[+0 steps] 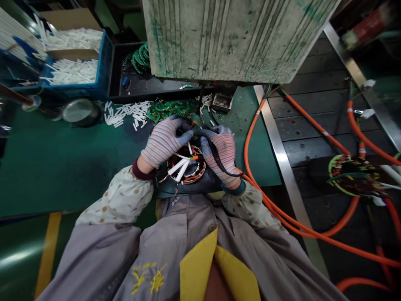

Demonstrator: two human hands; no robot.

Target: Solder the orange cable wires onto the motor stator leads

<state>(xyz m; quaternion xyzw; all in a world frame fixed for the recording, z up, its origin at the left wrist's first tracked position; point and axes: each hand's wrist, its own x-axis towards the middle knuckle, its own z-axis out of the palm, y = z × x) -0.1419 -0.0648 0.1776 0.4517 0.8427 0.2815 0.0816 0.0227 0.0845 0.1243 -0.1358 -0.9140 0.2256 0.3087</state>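
Note:
A round motor stator (pixel 187 171) with copper windings and white sleeved leads sits at the near edge of the green mat, right in front of me. My left hand (pixel 164 141), in a striped glove, curls over its far left rim. My right hand (pixel 221 152), gloved the same way, grips the far right rim, with a black cable running down along its fingers. Both hands have fingers bent around the stator's top edge. White tubes and an orange-tipped lead cross the stator's middle.
Loose white sleeves (pixel 127 113) and green rings (pixel 166 109) lie behind the stator. A blue crate (pixel 102 71) of white sleeves stands far left, beside a black tray (pixel 150 85). A worn machine block (pixel 232 37) looms ahead. Orange cables (pixel 282 213) loop right toward another stator (pixel 354 175).

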